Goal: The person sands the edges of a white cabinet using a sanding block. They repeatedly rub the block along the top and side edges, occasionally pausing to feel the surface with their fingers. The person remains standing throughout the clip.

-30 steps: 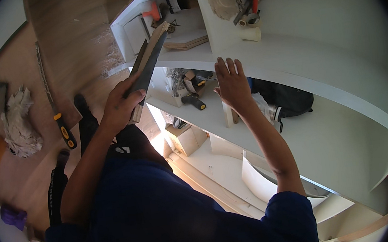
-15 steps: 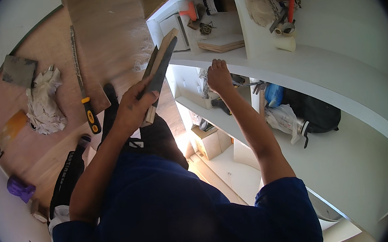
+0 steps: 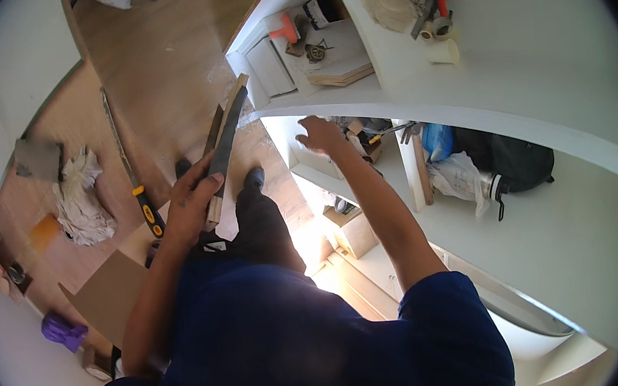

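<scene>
My left hand point(image 3: 197, 200) is closed round a bundle of long wooden strips point(image 3: 216, 203), one side of which is dark grey. The bundle points up and away in front of my legs. My right hand point(image 3: 323, 136) holds nothing, its thumb and fingers apart, over the edge of a white shelf unit. Tools lie close by it in the compartment, among them pliers point(image 3: 393, 130), partly hidden by my forearm.
To the left, a handsaw point(image 3: 145, 212) with a yellow-black handle lies on a brown board beside a crumpled cloth point(image 3: 85, 207) and a grey square piece point(image 3: 38, 159). A black bag point(image 3: 522, 157) and a clear plastic bag point(image 3: 458, 180) sit in the shelf at right.
My right hand has moved left, and its fingers have spread from a closed shape. The left hand, still round the wooden strips, has shifted slightly left. The whole view has turned a little.
</scene>
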Action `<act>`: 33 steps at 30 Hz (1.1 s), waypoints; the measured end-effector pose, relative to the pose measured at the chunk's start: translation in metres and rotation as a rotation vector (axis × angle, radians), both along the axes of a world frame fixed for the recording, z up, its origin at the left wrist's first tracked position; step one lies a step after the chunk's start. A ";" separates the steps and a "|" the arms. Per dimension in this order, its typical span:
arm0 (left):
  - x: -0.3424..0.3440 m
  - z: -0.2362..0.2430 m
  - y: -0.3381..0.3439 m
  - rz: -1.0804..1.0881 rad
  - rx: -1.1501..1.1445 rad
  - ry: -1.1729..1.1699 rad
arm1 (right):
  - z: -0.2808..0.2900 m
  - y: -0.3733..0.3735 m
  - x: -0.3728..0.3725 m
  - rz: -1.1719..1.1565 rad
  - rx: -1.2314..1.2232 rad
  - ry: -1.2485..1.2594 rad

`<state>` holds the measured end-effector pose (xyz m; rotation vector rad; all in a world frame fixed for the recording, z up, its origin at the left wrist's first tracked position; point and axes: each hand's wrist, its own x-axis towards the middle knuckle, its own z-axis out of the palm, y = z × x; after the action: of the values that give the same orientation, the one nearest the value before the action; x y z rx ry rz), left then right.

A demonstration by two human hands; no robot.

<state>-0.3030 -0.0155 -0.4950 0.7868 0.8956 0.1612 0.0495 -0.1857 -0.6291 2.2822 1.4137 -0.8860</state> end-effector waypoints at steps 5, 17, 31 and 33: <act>0.020 0.008 0.006 -0.127 0.090 -0.065 | 0.033 -0.082 -0.021 -0.319 0.201 0.192; 0.084 0.085 0.023 -0.372 0.553 -0.591 | 0.175 -0.104 -0.062 -0.914 1.229 0.014; 0.118 0.180 0.041 -0.364 1.446 -0.830 | 0.288 0.009 -0.040 -0.903 1.720 -0.121; 0.118 0.190 0.046 -0.349 1.540 -0.812 | 0.298 0.020 -0.038 -0.982 1.714 -0.149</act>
<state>-0.1848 0.0308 -0.3050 2.0578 -0.3342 0.8398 0.0111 -0.1654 -0.3315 4.2151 0.8391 0.9409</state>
